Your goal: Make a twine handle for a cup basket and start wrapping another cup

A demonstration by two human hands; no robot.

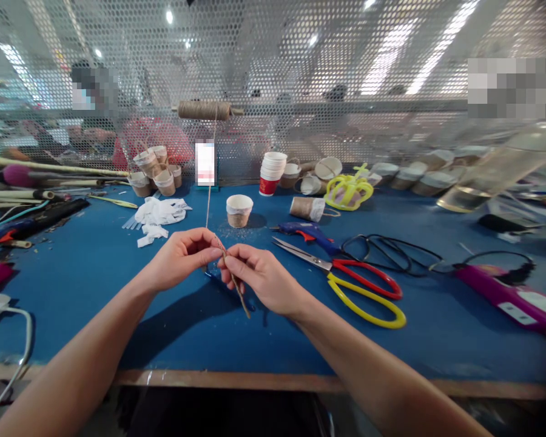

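My left hand (182, 255) and my right hand (259, 276) meet over the blue table (95, 291), both pinched closed on a thin brown twine (234, 282). The twine runs up from my fingers to a spool of twine (204, 110) mounted on the perforated screen. A short free end hangs down below my right hand. A paper cup wrapped in twine (239, 210) stands just beyond my hands.
Red-and-yellow scissors (355, 282) and a blue glue gun (307, 231) lie to the right, with black cables (391, 252) and a purple tool (509, 295). Stacked cups (270, 172), a yellow crown (348, 189), white scraps (159, 213) and wrapped cups (157, 171) sit further back. A person works behind the screen.
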